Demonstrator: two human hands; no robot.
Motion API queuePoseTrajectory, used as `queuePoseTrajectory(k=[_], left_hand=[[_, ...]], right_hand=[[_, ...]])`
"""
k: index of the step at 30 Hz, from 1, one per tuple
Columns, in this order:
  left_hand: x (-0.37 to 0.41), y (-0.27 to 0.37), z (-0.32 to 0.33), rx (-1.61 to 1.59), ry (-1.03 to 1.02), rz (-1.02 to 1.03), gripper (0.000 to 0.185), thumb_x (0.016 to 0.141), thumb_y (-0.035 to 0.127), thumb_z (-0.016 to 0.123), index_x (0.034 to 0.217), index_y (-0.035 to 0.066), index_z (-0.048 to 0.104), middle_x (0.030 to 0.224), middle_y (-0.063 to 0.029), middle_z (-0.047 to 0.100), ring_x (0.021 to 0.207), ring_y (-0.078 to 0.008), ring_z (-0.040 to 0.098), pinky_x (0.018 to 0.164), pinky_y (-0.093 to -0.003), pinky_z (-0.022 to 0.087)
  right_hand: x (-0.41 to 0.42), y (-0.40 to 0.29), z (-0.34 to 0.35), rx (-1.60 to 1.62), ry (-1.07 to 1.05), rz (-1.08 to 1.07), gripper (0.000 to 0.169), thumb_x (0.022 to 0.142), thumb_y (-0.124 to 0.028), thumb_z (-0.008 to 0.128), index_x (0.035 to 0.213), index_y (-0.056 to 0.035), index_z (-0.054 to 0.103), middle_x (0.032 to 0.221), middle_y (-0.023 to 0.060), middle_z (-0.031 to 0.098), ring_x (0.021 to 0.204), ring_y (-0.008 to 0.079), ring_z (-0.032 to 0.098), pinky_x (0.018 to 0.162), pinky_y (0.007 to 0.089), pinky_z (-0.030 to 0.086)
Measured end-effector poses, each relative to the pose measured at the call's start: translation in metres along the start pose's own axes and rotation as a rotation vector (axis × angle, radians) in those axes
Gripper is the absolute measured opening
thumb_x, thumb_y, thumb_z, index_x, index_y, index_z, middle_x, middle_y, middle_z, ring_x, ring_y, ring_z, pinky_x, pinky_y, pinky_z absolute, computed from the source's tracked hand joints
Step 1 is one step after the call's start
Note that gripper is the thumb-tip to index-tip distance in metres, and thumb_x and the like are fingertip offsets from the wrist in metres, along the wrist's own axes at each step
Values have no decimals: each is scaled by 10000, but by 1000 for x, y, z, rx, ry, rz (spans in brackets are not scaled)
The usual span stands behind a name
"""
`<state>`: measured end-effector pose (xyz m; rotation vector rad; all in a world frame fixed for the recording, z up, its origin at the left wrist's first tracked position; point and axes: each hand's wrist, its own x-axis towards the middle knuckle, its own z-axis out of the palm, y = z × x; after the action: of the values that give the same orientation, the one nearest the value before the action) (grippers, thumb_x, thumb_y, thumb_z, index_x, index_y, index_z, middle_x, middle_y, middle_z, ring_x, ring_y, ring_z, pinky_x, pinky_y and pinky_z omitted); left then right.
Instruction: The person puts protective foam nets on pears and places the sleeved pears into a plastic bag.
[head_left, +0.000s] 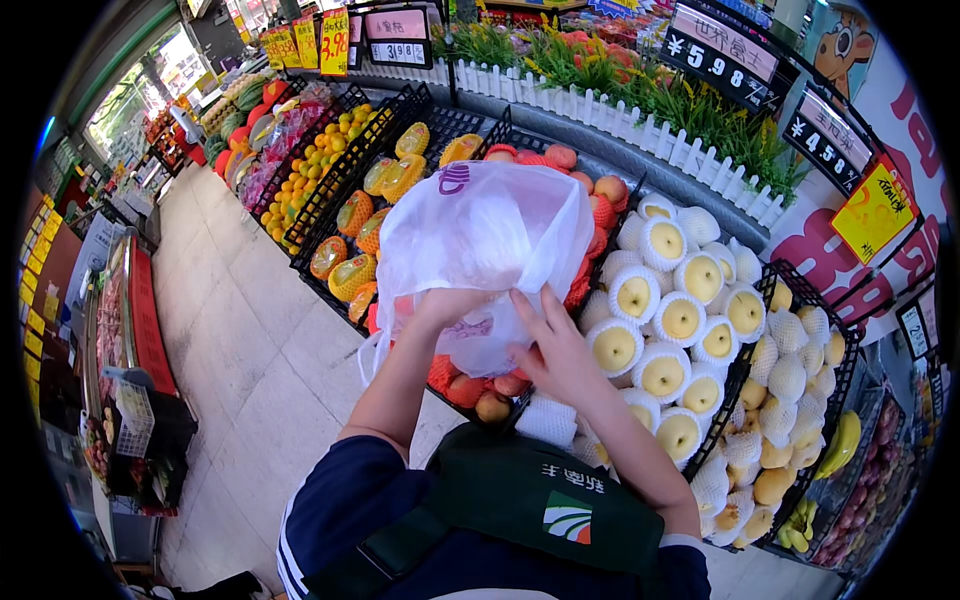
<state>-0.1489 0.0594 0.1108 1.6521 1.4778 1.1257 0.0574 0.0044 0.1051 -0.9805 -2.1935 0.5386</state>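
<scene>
A thin, translucent white plastic bag (480, 217) with purple print spreads in front of me, over a crate of peaches (493, 406) in red foam nets. My left hand (457, 304) reaches in at the bag's near edge, its fingertips hidden by the film. My right hand (555, 349) is at the gathered rim on the right, index and middle fingers on the plastic, thumb lower down. Something pale shows through the film, too blurred to name. Right of the bag, round yellow pears (680, 319) in white foam nets are piled up.
Left of the bag stand net-wrapped yellow fruits (352, 276) and a crate of small oranges (315, 169). More netted pears (787, 375) fill a black crate at right, near bananas (840, 446). A white picket fence (637, 135) edges the display's back. Tiled floor (255, 360) runs along the left.
</scene>
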Motion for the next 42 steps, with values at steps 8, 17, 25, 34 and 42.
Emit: queuePoseTrajectory(k=[8, 17, 25, 34, 42], left_hand=[[-38, 8, -64, -708, -209, -297, 788, 811, 459, 736, 1387, -4, 461, 1331, -147, 577, 1197, -253, 577, 1000, -383, 466], [-49, 43, -32, -981, -472, 479, 1209, 649, 561, 848, 1516, 53, 176, 1457, -166, 422, 1353, -304, 441, 1105, -489, 384], [-72, 39, 44, -1468, -940, -561, 747, 973, 607, 428, 1526, 151, 220, 1507, -132, 369, 1223, -296, 574, 922, -462, 551], [-106, 19, 103, -453, -727, -95, 1070, 782, 153, 831, 1477, 67, 22, 1419, -163, 316, 1322, -248, 388, 1050, -380, 419], [-117, -22, 109, -625, -643, -262, 564, 916, 89, 677, 1372, 31, 351, 1343, -122, 419, 1075, -147, 550, 842, -276, 509]], right_hand=[[46, 23, -2, -55, 190, 138, 768, 853, -71, 614, 1521, -21, 238, 1545, 271, 260, 1337, 437, 416, 1052, 434, 435], [87, 64, -27, -287, 525, 196, 748, 839, -106, 668, 1505, -107, 328, 1525, 256, 305, 1335, 459, 407, 1038, 479, 433], [-49, -19, -95, 463, 74, 111, 893, 681, -214, 868, 1441, -101, 413, 1536, 115, 305, 1415, 283, 328, 1096, 414, 358], [-138, 10, -33, 455, 323, 472, 532, 821, -100, 746, 1282, -53, 484, 1415, 199, 443, 1272, 312, 494, 1030, 359, 417], [-145, -3, -6, 251, 347, 462, 625, 748, -166, 802, 1231, -30, 431, 1381, 248, 443, 1266, 396, 468, 1041, 446, 394]])
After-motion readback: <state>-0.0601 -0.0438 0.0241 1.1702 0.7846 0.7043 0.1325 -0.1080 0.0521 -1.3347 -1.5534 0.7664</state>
